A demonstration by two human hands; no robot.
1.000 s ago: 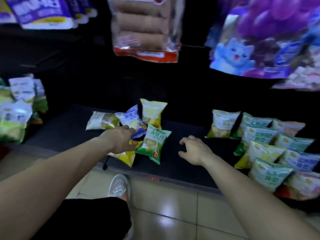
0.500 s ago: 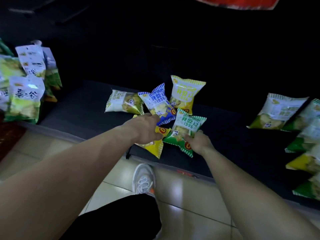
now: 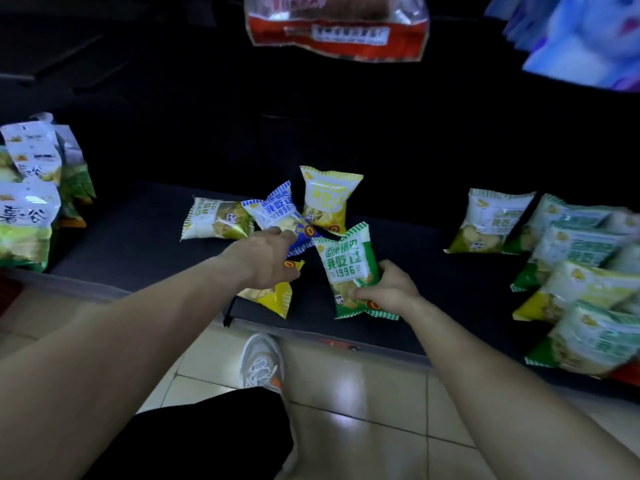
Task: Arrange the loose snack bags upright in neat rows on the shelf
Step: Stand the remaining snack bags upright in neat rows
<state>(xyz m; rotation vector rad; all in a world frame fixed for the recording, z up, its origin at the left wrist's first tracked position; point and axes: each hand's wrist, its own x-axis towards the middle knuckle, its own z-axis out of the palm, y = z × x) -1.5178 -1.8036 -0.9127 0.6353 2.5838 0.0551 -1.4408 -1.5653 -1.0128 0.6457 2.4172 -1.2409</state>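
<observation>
Right hand pinching green bag; left hand curled on blue bag. Risked toppling neighbours off shelf.

Light: you see a dim, dark shelf.
Glare: floor tiles shine.
Blur: bags at right smear; edges bend.

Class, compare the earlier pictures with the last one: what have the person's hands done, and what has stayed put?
The right hand moved left from the bare shelf, gripped the green bag and tilted it upright. The left hand stays on the blue bag. The other loose bags have not moved.
</observation>
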